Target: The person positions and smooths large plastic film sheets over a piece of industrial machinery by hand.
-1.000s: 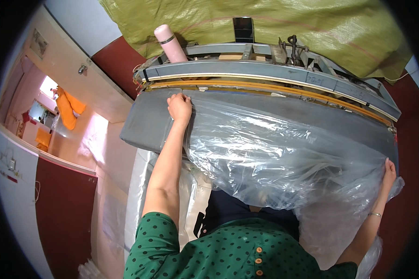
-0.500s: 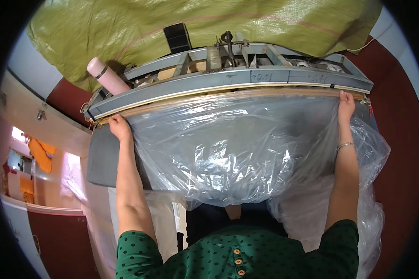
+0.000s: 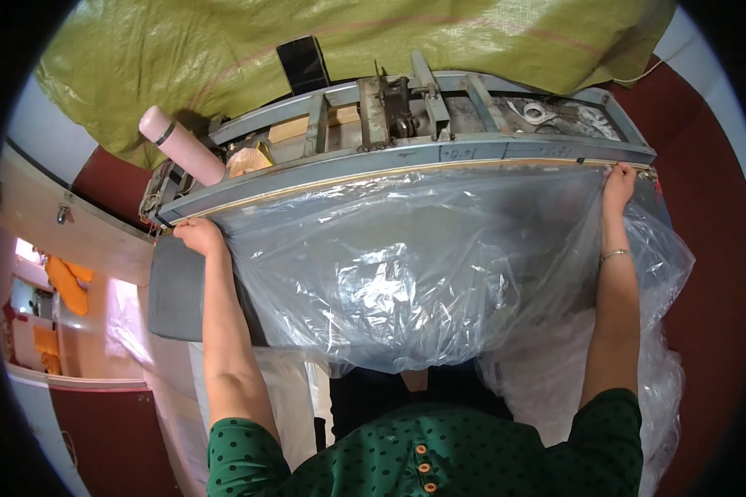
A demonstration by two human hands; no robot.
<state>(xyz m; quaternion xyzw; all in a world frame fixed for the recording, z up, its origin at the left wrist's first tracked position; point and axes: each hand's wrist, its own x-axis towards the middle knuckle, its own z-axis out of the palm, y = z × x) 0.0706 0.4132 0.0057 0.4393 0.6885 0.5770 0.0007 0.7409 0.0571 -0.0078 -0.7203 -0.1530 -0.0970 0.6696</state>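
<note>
Both closed, left hand (image 3: 200,235) and right hand (image 3: 619,187) pinched the plastic sheet (image 3: 389,290) by its far edge, most spreading between them.

The metal frame (image 3: 389,156) has closed against the clear sheet (image 3: 423,215).

Looks down from the person's head, facing forward over the green shirt (image 3: 352,457) at six o'clock. Sits near enough to fit in the left hand (image 3: 201,237) at nine and the right hand (image 3: 618,187) near three. Reaches the yellow-green sheet (image 3: 406,37) at twelve.
</note>
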